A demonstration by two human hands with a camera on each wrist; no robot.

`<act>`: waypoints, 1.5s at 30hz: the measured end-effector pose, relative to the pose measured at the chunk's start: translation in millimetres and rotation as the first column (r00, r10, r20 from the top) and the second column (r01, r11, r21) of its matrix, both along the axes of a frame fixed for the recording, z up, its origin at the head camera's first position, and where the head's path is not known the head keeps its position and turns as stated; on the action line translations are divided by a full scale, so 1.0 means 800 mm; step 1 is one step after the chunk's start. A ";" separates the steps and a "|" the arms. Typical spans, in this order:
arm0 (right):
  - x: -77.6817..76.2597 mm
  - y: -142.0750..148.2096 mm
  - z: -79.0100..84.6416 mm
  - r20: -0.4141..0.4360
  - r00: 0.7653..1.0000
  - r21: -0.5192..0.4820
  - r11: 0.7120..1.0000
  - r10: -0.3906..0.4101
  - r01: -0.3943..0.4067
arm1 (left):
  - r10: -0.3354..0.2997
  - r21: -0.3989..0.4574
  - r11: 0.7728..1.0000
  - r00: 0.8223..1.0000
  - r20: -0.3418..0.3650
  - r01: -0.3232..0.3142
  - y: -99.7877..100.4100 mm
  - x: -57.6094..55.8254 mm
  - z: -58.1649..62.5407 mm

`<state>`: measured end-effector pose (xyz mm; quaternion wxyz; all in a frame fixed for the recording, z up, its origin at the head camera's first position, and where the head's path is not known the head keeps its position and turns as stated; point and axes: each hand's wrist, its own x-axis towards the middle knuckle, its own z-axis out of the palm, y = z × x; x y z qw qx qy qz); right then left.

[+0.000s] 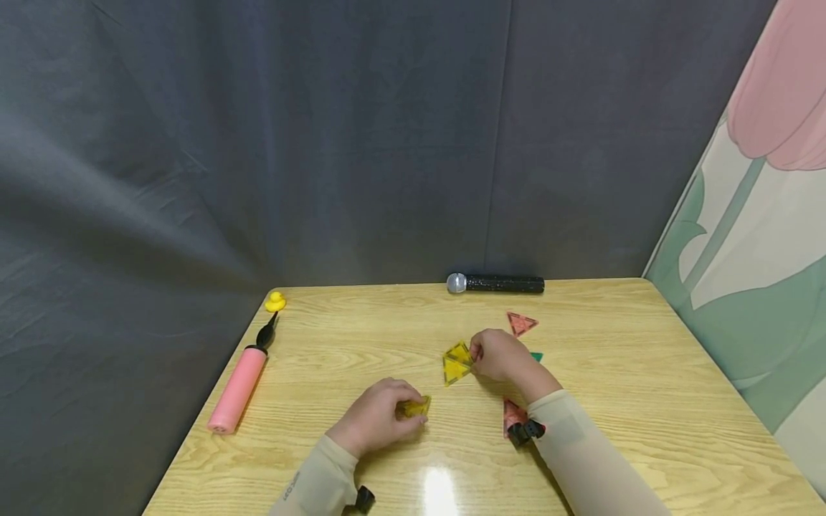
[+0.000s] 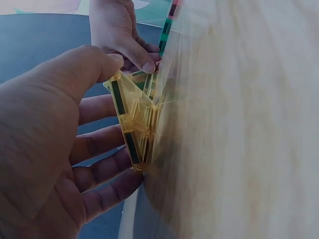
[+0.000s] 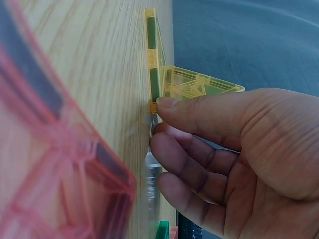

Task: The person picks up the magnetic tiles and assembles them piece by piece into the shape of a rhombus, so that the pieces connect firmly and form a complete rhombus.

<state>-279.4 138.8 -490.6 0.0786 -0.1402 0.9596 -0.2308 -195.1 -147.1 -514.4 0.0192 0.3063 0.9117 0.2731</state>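
My left hand (image 1: pixel 376 417) holds a yellow triangular magnetic tile (image 1: pixel 416 407) close over the table. In the left wrist view, the thumb presses that tile's (image 2: pixel 130 117) upper corner and the fingers lie behind it. Farther off, my right hand (image 1: pixel 502 355) pinches a corner where two more yellow triangular tiles meet, thumb against the fingertips. One of this pair (image 3: pixel 152 55) lies along the tabletop in the right wrist view; its neighbour (image 3: pixel 202 82) tilts up from the table. From the head view, the pair (image 1: pixel 456 371) sits edge to edge, left of the right fingertips.
A red triangular tile (image 1: pixel 521 324) lies beyond the right hand, and a green one (image 1: pixel 537 356) is partly hidden behind it. Another red tile (image 1: pixel 512 413) is under the right wrist. A microphone (image 1: pixel 503 284), rubber duck (image 1: pixel 275 301) and pink hand pump (image 1: pixel 239 390) lie near the table's edges.
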 end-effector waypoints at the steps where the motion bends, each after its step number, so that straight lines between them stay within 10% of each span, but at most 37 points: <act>1: 0.000 0.000 0.000 0.000 1.000 0.001 1.000 0.000 0.000 | 0.008 0.000 1.000 1.000 -0.001 -0.008 -0.001 -0.001 0.001; 24: 0.003 0.000 -0.001 0.015 1.000 -0.026 1.000 0.014 -0.014 | 0.091 0.064 0.995 0.980 -0.178 -0.081 -0.010 -0.013 0.003; 45: 0.003 -0.001 -0.001 -0.009 1.000 -0.023 1.000 0.020 -0.020 | 0.134 0.076 0.989 0.982 -0.137 -0.124 -0.017 -0.017 -0.006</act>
